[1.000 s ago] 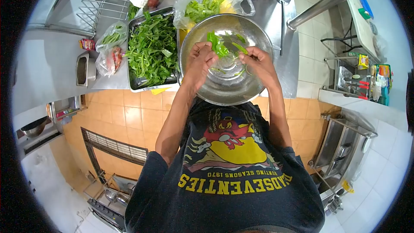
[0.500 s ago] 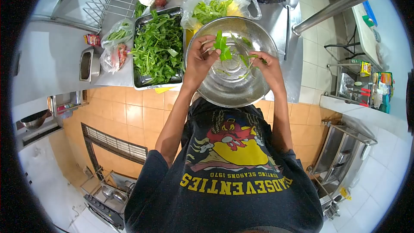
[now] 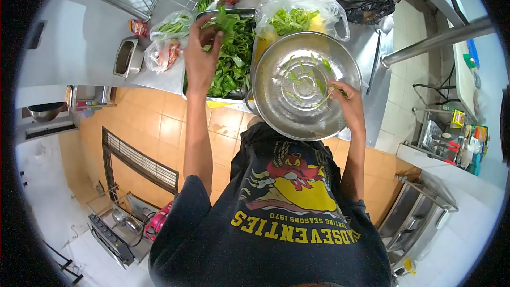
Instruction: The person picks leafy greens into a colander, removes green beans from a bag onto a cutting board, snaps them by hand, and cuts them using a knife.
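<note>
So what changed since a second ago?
Left hand moved left, from over the round perforated silver metal basin to over the rectangular metal tray of green leaves; whether it grips any is unclear. Right hand stays over the basin, pinching a thin green stem.

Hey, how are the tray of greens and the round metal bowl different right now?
The tray is rectangular; the bowl is round. The tray is heaped with leafy greens, while the bowl holds only a few scattered green pieces. The left hand is over the tray; the right hand is over the bowl. Both are metallic-looking.
</note>
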{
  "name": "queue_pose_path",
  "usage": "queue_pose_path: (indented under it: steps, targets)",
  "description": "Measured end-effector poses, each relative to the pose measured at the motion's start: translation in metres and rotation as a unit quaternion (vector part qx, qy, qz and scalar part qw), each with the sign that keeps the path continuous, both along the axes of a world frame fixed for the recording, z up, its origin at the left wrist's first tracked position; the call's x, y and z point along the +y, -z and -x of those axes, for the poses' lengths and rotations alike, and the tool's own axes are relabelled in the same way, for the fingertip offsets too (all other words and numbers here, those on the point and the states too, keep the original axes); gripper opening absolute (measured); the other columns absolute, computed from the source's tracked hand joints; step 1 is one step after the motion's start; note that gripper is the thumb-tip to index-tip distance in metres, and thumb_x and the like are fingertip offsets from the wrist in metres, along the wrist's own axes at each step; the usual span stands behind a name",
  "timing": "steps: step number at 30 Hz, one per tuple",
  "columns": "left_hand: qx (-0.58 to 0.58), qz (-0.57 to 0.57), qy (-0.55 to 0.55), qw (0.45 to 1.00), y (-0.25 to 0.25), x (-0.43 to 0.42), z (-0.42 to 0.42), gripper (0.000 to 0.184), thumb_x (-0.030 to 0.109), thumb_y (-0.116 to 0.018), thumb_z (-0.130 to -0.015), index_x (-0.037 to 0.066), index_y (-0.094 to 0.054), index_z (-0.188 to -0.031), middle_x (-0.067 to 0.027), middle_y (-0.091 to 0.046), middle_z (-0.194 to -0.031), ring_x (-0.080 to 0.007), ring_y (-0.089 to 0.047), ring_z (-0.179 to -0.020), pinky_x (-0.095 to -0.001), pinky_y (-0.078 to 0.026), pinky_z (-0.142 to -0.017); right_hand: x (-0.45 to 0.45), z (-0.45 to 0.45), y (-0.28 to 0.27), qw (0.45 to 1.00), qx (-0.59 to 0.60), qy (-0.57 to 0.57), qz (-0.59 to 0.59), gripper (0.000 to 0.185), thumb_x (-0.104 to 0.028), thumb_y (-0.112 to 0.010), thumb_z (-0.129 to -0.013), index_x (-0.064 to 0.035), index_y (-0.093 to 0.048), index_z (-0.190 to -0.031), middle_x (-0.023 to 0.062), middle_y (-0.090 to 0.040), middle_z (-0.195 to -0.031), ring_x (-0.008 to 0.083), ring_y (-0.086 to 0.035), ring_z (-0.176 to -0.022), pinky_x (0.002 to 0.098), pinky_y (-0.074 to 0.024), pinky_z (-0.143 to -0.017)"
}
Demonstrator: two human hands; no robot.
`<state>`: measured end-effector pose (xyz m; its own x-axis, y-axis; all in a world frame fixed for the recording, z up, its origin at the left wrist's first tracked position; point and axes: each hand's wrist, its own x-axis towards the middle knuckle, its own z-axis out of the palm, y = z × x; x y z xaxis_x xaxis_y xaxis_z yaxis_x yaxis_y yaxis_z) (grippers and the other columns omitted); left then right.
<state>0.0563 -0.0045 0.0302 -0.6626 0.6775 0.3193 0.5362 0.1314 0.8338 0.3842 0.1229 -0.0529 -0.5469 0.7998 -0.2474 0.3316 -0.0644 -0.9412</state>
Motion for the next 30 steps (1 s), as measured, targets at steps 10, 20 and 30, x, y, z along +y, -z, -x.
queue_pose_path:
  steps: [10, 20, 30]
  targets:
    - [0.210, 0.125, -0.020, 0.969, 0.035, -0.015, 0.055, 0.038, 0.012, -0.066, -0.087, 0.008, -0.054, -0.122, -0.0172, -0.069, -0.097, -0.0321, -0.067, -0.093, -0.0386, -0.051, -0.078, -0.002, -0.003, 0.003, 1.000, -0.021, -0.005, -0.022, 0.024, -0.006, -0.058, -0.089, -0.0048, -0.067, -0.111, 0.0049, -0.067, -0.092, 0.0112, -0.058, -0.081, 0.0252, -0.0452, -0.077]
    - [0.217, 0.101, 0.015, 0.971, 0.023, -0.008, 0.060, 0.016, 0.008, -0.063, -0.087, 0.006, -0.068, -0.102, -0.0133, -0.069, -0.101, -0.0283, -0.067, -0.092, -0.0365, -0.050, -0.081, -0.006, 0.001, -0.001, 0.996, -0.052, -0.019, -0.063, 0.023, -0.005, -0.059, -0.088, -0.0033, -0.066, -0.110, 0.0082, -0.068, -0.101, 0.0146, -0.060, -0.089, 0.0267, -0.0458, -0.081]
    - [0.175, 0.043, -0.007, 0.984, 0.017, -0.006, 0.029, 0.018, 0.003, -0.062, -0.087, 0.004, -0.068, -0.104, -0.0101, -0.069, -0.100, -0.0216, -0.066, -0.090, -0.0307, -0.049, -0.083, 0.001, -0.004, -0.006, 0.988, -0.041, 0.030, -0.149, 0.023, -0.004, -0.058, -0.088, -0.0037, -0.066, -0.109, 0.0118, -0.068, -0.097, 0.0188, -0.061, -0.081, 0.0292, -0.0470, -0.075]
